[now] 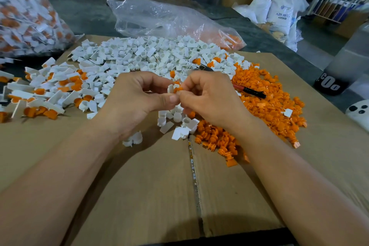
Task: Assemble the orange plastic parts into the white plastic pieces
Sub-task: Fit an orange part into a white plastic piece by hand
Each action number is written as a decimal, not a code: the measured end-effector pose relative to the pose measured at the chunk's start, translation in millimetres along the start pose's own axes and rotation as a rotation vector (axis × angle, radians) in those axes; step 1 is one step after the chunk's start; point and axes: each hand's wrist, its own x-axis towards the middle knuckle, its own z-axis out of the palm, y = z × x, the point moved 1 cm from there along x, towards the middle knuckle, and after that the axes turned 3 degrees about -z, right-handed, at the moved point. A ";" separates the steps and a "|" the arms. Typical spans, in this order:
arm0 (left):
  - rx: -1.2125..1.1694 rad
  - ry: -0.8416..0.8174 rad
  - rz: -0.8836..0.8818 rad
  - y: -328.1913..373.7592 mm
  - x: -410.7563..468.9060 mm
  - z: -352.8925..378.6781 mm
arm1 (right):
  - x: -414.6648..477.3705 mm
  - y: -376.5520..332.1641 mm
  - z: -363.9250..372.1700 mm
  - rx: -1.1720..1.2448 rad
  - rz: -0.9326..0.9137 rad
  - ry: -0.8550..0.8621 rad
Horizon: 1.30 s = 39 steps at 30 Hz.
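While the flattened cardboard (139, 185) is covered with stock, a broad heap of white pieces (151, 54) is seen at its far side, a heap of orange parts (269, 96) at the right, and finished pairs (50, 90) at the left. Above the middle, the left hand (135, 102) and the right hand (209, 100) are brought together, fingertips touching. A single white piece (170, 88) is pinched by the left thumb and fingers, and a single orange part (177, 89) is pinched by the right and held at its mouth. How deeply it is seated cannot be told. If it is pushed in tilted, it may be jammed, or popped from so small a grip and lost among the loose parts below.
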 end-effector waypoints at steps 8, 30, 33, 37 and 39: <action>-0.139 0.044 -0.106 3.8 2.5 -0.2 | 1.8 4.3 1.5 0.174 -0.035 0.034; -0.146 0.066 -0.119 3.0 0.2 -0.2 | 0.1 3.4 0.9 0.084 -0.161 0.099; -0.121 0.076 -0.116 2.4 0.4 -0.2 | 0.3 3.8 1.8 0.089 -0.164 0.097; -0.112 0.090 -0.117 2.2 0.3 -0.2 | 1.0 6.6 3.1 0.084 -0.189 0.083; -0.131 0.120 -0.133 1.5 2.2 -1.2 | 1.2 7.3 3.4 0.094 -0.193 0.071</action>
